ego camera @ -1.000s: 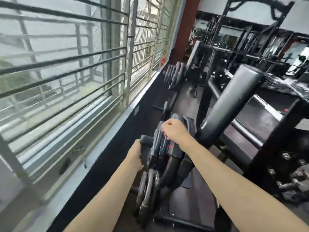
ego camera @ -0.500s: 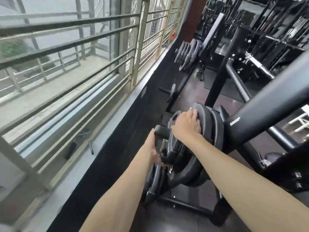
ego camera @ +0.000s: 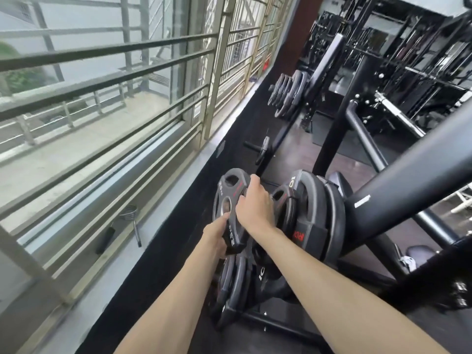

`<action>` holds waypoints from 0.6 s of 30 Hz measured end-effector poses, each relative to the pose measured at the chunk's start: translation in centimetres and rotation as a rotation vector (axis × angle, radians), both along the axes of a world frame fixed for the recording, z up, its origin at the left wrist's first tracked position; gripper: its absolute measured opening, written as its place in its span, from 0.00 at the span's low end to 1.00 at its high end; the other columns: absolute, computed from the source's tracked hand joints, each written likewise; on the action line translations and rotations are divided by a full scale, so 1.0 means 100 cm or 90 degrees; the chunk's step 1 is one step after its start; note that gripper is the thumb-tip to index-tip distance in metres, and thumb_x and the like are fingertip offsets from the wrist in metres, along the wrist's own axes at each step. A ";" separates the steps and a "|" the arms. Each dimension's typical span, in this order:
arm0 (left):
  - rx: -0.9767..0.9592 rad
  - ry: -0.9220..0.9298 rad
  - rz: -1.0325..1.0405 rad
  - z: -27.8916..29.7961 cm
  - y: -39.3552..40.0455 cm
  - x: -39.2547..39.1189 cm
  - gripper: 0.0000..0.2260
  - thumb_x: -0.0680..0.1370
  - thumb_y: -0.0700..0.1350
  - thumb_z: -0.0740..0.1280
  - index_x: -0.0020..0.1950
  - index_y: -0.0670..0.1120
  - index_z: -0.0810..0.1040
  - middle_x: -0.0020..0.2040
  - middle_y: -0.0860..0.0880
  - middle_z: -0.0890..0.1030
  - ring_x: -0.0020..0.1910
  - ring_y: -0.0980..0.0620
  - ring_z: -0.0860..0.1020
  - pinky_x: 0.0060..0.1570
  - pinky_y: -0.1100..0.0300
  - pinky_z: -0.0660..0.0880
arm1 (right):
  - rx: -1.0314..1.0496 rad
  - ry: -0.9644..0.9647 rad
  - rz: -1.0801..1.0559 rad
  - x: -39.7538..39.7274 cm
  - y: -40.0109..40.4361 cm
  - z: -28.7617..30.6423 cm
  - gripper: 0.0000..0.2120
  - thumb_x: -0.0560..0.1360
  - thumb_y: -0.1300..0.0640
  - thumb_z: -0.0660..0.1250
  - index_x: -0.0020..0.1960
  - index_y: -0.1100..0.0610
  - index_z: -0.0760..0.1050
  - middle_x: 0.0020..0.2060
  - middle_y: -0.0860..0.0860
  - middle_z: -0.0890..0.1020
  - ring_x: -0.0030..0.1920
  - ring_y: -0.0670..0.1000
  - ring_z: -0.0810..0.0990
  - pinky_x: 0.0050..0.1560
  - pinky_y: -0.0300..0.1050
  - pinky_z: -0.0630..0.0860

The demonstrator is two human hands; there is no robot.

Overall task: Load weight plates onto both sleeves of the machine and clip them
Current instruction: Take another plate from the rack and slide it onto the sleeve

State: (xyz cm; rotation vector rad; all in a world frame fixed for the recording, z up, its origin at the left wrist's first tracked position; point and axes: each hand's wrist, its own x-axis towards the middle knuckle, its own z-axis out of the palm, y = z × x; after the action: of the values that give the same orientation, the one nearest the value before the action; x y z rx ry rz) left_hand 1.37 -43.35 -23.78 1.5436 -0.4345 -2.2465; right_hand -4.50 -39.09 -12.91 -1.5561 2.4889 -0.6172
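I hold a small black weight plate (ego camera: 228,200) with grip holes and red trim, clear of the storage peg, left of the stacked plates. My left hand (ego camera: 217,235) grips its lower edge. My right hand (ego camera: 255,205) wraps over its upper right rim. Just to the right, several larger black plates (ego camera: 316,213) marked 10 hang on the storage rack. More plates (ego camera: 237,284) hang on a lower peg beneath my hands.
A thick black machine tube (ego camera: 408,185) slants across the right. A barred window (ego camera: 102,98) and sill run along the left; a spring clip (ego camera: 131,218) lies on the sill. A farther rack of plates (ego camera: 286,95) stands behind, with a small plate (ego camera: 264,149) on a peg.
The small plate has slid off the peg and come left, away from the stack. My left hand moved from beside the stack onto the plate's lower edge.
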 end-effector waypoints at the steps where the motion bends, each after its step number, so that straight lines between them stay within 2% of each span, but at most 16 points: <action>1: -0.032 0.005 0.065 -0.004 -0.001 0.006 0.27 0.69 0.56 0.78 0.60 0.40 0.79 0.43 0.41 0.85 0.32 0.40 0.85 0.27 0.46 0.81 | -0.012 -0.040 0.026 0.003 0.001 0.000 0.22 0.80 0.61 0.61 0.73 0.57 0.62 0.67 0.56 0.76 0.65 0.61 0.76 0.59 0.52 0.71; 3: -0.091 0.053 0.194 -0.006 -0.004 0.020 0.35 0.66 0.56 0.81 0.66 0.40 0.77 0.56 0.39 0.84 0.49 0.37 0.85 0.48 0.38 0.82 | -0.040 -0.086 0.068 0.006 0.003 0.004 0.26 0.81 0.60 0.61 0.77 0.54 0.60 0.72 0.54 0.73 0.69 0.60 0.73 0.63 0.54 0.71; 4: -0.130 0.084 0.236 -0.002 -0.006 0.027 0.41 0.63 0.59 0.81 0.68 0.39 0.75 0.60 0.38 0.82 0.55 0.36 0.83 0.55 0.37 0.80 | -0.061 -0.106 0.086 0.006 0.003 0.010 0.27 0.81 0.60 0.62 0.78 0.53 0.59 0.74 0.53 0.71 0.71 0.59 0.71 0.67 0.54 0.70; 6: -0.206 0.117 0.253 0.019 -0.007 0.037 0.48 0.62 0.73 0.73 0.70 0.40 0.74 0.63 0.39 0.81 0.60 0.38 0.81 0.60 0.40 0.78 | -0.112 -0.152 0.116 0.004 0.002 0.030 0.28 0.80 0.60 0.64 0.78 0.53 0.60 0.74 0.53 0.71 0.73 0.57 0.70 0.72 0.54 0.67; 8: -0.232 0.096 0.277 0.049 -0.008 0.042 0.43 0.66 0.80 0.59 0.63 0.46 0.76 0.57 0.45 0.84 0.54 0.43 0.84 0.51 0.48 0.82 | -0.164 -0.196 0.146 0.000 0.005 0.060 0.28 0.79 0.62 0.64 0.78 0.53 0.62 0.73 0.52 0.72 0.71 0.57 0.72 0.72 0.56 0.69; 10: -0.271 0.083 0.291 0.074 -0.009 0.039 0.38 0.71 0.79 0.53 0.58 0.48 0.77 0.51 0.47 0.85 0.46 0.47 0.84 0.40 0.55 0.81 | -0.217 -0.248 0.173 -0.009 0.015 0.092 0.28 0.79 0.63 0.64 0.77 0.53 0.63 0.73 0.51 0.72 0.68 0.56 0.76 0.66 0.59 0.75; 11: -0.306 0.100 0.287 0.087 -0.007 0.035 0.37 0.72 0.77 0.53 0.57 0.47 0.78 0.48 0.46 0.85 0.42 0.48 0.83 0.38 0.56 0.80 | -0.242 -0.267 0.186 -0.015 0.023 0.105 0.28 0.79 0.63 0.64 0.77 0.52 0.63 0.72 0.50 0.72 0.66 0.55 0.77 0.62 0.58 0.79; 14: -0.381 0.124 0.299 0.123 0.006 0.024 0.31 0.75 0.73 0.59 0.48 0.45 0.79 0.26 0.48 0.78 0.23 0.50 0.76 0.24 0.60 0.74 | -0.317 -0.328 0.217 -0.042 0.064 0.133 0.25 0.78 0.64 0.66 0.73 0.50 0.67 0.66 0.46 0.77 0.60 0.50 0.81 0.49 0.48 0.85; 15: -0.401 0.118 0.311 0.134 0.013 0.020 0.29 0.75 0.71 0.62 0.51 0.45 0.80 0.26 0.49 0.78 0.22 0.51 0.76 0.22 0.60 0.74 | -0.343 -0.349 0.211 -0.052 0.083 0.138 0.24 0.77 0.64 0.66 0.70 0.47 0.69 0.61 0.43 0.80 0.58 0.47 0.82 0.47 0.43 0.84; 16: -0.432 0.117 0.321 0.146 0.021 0.014 0.28 0.75 0.69 0.65 0.56 0.46 0.81 0.30 0.49 0.82 0.25 0.51 0.78 0.25 0.59 0.77 | -0.369 -0.363 0.198 -0.062 0.104 0.140 0.23 0.76 0.64 0.66 0.66 0.44 0.71 0.56 0.40 0.83 0.55 0.44 0.83 0.45 0.39 0.83; 18: -0.524 0.118 0.308 0.170 0.043 -0.001 0.26 0.75 0.67 0.67 0.62 0.48 0.80 0.45 0.45 0.86 0.37 0.52 0.82 0.39 0.52 0.82 | -0.395 -0.375 0.144 -0.082 0.146 0.142 0.24 0.72 0.62 0.65 0.62 0.41 0.71 0.48 0.39 0.85 0.47 0.42 0.84 0.46 0.39 0.82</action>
State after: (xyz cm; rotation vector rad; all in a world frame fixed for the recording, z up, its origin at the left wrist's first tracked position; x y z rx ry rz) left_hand 1.24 -39.05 -6.80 0.8757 -0.7186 -1.5166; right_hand -12.72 -24.54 1.32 -1.4827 1.7349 -1.6335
